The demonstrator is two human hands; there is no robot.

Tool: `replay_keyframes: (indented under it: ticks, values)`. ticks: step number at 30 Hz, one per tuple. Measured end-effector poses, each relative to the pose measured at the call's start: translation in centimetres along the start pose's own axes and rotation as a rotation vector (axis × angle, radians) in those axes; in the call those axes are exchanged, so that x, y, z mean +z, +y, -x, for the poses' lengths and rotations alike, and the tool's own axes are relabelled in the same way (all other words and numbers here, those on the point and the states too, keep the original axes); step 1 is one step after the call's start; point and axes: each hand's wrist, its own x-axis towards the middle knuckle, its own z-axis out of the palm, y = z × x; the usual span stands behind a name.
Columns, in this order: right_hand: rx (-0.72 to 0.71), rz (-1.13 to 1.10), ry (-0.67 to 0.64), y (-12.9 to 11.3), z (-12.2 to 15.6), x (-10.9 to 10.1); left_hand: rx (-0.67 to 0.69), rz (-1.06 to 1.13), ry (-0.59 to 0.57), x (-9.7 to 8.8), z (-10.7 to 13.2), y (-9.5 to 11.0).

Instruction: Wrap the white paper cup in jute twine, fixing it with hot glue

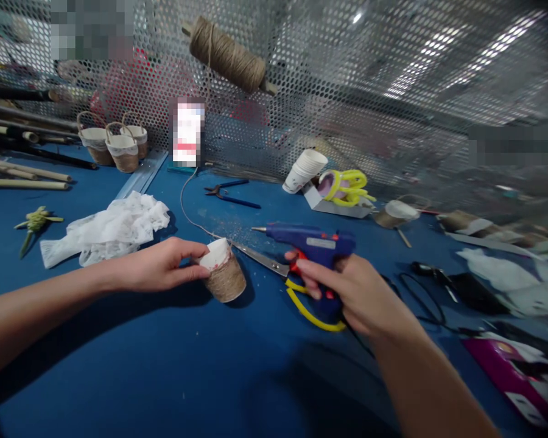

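Glue gun (317,235) is filling the right hand (354,289), nozzle (259,229) pointing left, apart from the tilted cup (228,281) the left hand (167,263) is pinching at its rim. Good work is probably demanding a steady cup, skin clear of the nozzle. The gun is partly hiding the scissors (267,263); the cup's far side isn't showing.

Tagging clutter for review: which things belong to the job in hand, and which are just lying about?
In the job: twine-wrapped cup, in the left hand; glue gun, in the right hand; likely also scissors, twine spool.

Probably lying about: pliers; sticks; green knotted piece.
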Motion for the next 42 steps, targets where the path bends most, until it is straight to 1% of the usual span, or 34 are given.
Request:
replay_keyframes:
  ticks: [2, 3, 4, 6, 10, 13, 16, 18, 19, 22, 23, 24, 25, 26, 27, 28, 31, 34, 36, 37, 38, 39, 40, 42]
  values:
    - [0.017, -0.026, 0.106, 0.2, -1.8, -0.9, 0.014, 0.033, -0.008, 0.0, -0.1, -0.1]
    - [0.035, 0.003, 0.18, 0.4, -2.8, -1.2, 0.022, 0.056, -0.008, 0.0, -0.1, -0.1]
    - [0.045, 0.025, 0.213, 0.5, -3.8, -1.3, 0.029, 0.072, -0.004, 0.0, -0.1, 0.0]
    - [0.067, 0.051, 0.232, 0.9, -5.7, -1.2, 0.045, 0.09, 0.004, 0.1, -0.1, 0.1]
    - [0.096, 0.131, 0.203, 1.7, -8.5, -0.5, 0.058, 0.056, 0.024, 0.2, -0.1, 0.5]
    - [0.088, 0.233, 0.24, 2.1, -9.3, -0.3, 0.08, 0.013, 0.05, 0.2, 0.0, 0.8]
    - [0.049, 0.306, 0.27, 1.6, -8.8, 0.0, 0.104, -0.036, 0.075, 0.2, 0.1, 1.0]
    - [0.018, 0.31, 0.218, 0.8, -7.8, 0.8, 0.116, -0.084, 0.081, 0.2, 0.2, 1.2]
    - [0.006, 0.3, 0.162, 0.3, -7.2, 1.5, 0.126, -0.108, 0.08, 0.3, 0.2, 1.2]
    - [-0.001, 0.214, -0.092, -0.8, -5.5, 4.1, 0.163, -0.15, 0.06, 0.6, 0.3, 1.5]
    - [0.0, 0.134, -0.213, -1.0, -5.1, 5.0, 0.177, -0.152, 0.051, 0.7, 0.3, 1.6]
    - [0.019, -0.059, -0.385, -1.2, -4.9, 5.7, 0.186, -0.15, 0.041, 0.7, 0.4, 1.6]
    - [0.042, -0.218, -0.459, -1.3, -4.8, 6.4, 0.188, -0.148, 0.031, 0.8, 0.4, 1.7]
    - [0.057, -0.379, -0.506, -1.3, -4.7, 6.8, 0.185, -0.146, 0.025, 0.8, 0.4, 1.8]
    - [0.065, -0.51, -0.508, -1.4, -4.6, 7.0, 0.174, -0.142, 0.025, 0.8, 0.5, 1.9]
    - [0.062, -0.595, -0.474, -1.6, -4.5, 7.0, 0.154, -0.132, 0.027, 0.8, 0.5, 1.9]
    - [0.005, -0.716, -0.347, -2.1, -3.7, 6.4, 0.074, -0.03, 0.024, 0.7, 0.5, 2.0]
    - [-0.052, -0.695, -0.24, -2.4, -2.9, 5.8, 0.027, 0.103, -0.01, 0.6, 0.5, 2.1]
    - [-0.052, -0.59, -0.191, -2.0, -2.7, 5.8, 0.023, 0.121, -0.022, 0.6, 0.6, 2.1]
    - [-0.031, -0.532, -0.187, -1.8, -2.7, 6.0, 0.027, 0.107, -0.025, 0.7, 0.6, 2.2]
    - [0.005, -0.486, -0.209, -1.5, -2.8, 6.2, 0.035, 0.085, -0.026, 0.7, 0.6, 2.3]
    - [0.052, -0.46, -0.265, -1.2, -3.0, 6.4, 0.05, 0.062, -0.027, 0.8, 0.6, 2.3]
    - [0.101, -0.459, -0.347, -1.0, -3.1, 6.6, 0.067, 0.039, -0.029, 0.8, 0.7, 2.5]
    - [0.175, -0.525, -0.526, -0.8, -3.3, 7.0, 0.097, 0.003, -0.046, 0.9, 0.7, 2.6]
